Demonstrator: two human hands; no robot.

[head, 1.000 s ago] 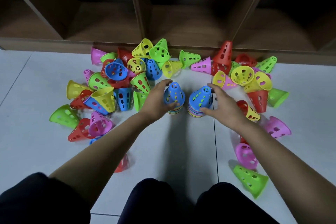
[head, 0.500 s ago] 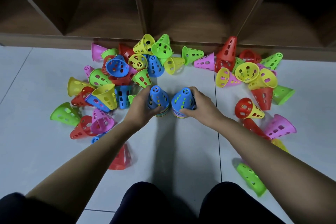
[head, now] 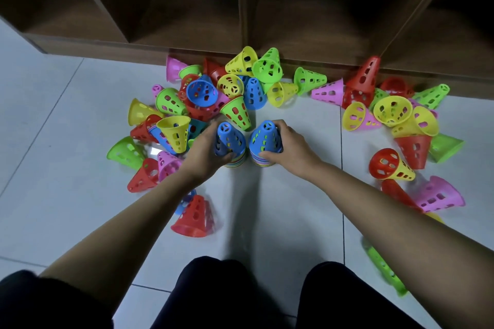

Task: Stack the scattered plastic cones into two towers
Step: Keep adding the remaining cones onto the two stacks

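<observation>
Main change over the last sec: both hands went from spread & reaching to closed on the 2 stacks. The left grip (head: 207, 153) was wrapped round the left tower (head: 230, 139), thumb low at the near side. The right grip (head: 290, 147) clasped the right tower (head: 266, 139) the same way, fingers curled over the back near the top. Neither hand held a loose cone.

Both towers stood upright on the floor (head: 267, 216), side by side and almost touching. Each had a blue cone on top & striped rims of several colours at the base. Vs. a sec ago they looked shifted left, away from the tile joint (head: 341, 168) that the right one had stood just beside. Prob. they were slid clear of the clutter, tho head-cam movement made that hard to confirm.

For the task, this read as a steady/reposition step, not an add. The stacks were low and most cones lay unstacked:
- a left heap (head: 173, 132) and a right heap (head: 393, 109), both running back to the shelf unit (head: 294, 21)
- a red cone (head: 193, 218) by the left forearm
- a blurred green cone (head: 385, 267) by the right arm

So plenty was left to do. Next would prob. mean letting go & fetching loose cones. The towers stood so close that a knock to one could tip both.
</observation>
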